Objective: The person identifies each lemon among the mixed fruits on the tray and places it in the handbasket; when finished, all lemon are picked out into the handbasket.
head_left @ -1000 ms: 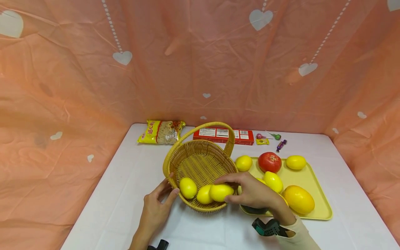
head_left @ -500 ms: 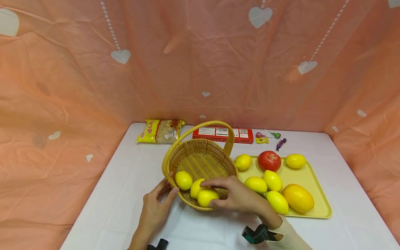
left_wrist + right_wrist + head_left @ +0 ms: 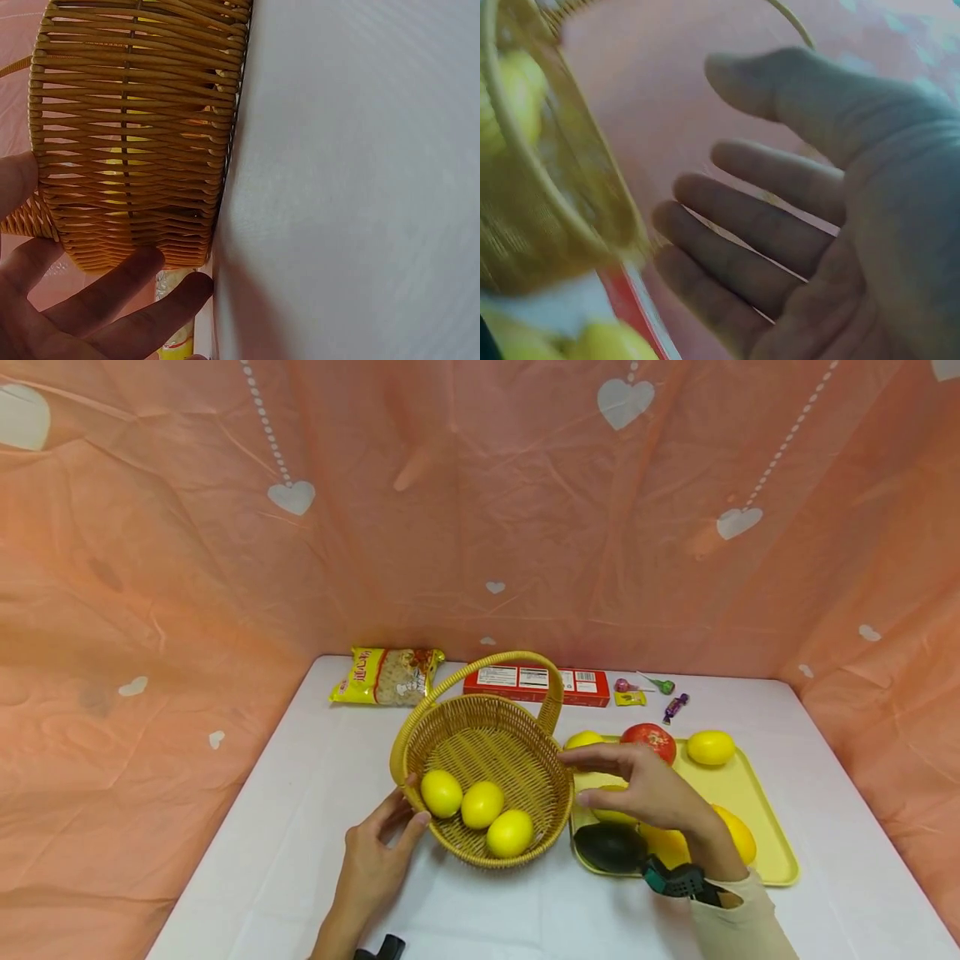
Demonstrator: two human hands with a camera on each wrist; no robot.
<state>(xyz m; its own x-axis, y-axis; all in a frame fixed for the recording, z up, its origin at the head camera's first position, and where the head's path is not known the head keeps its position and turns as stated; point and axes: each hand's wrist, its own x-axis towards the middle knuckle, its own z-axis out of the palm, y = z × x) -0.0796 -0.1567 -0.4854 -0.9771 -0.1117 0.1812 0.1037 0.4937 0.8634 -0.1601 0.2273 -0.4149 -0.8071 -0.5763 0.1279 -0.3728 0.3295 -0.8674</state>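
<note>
My left hand holds the near left rim of a wicker basket. In the left wrist view, its thumb is at the rim and its fingers lie against the woven wall. Inside the basket's near side are three lemons: one left, one middle and one front right. My right hand hovers just right of the basket, over the yellow tray, fingers apart and nothing between them. The right wrist view shows its bare palm. This hand hides part of the tray's fruit.
On or at the tray are a dark avocado-like fruit, a red round fruit, a lemon and partly hidden yellow fruits. Behind stand a yellow pasta bag, a red box and candies. The basket's tall handle arches up.
My right hand has let go of a lemon among the others in the basket and pulled back right over the tray. The left hand has stayed on the rim.
</note>
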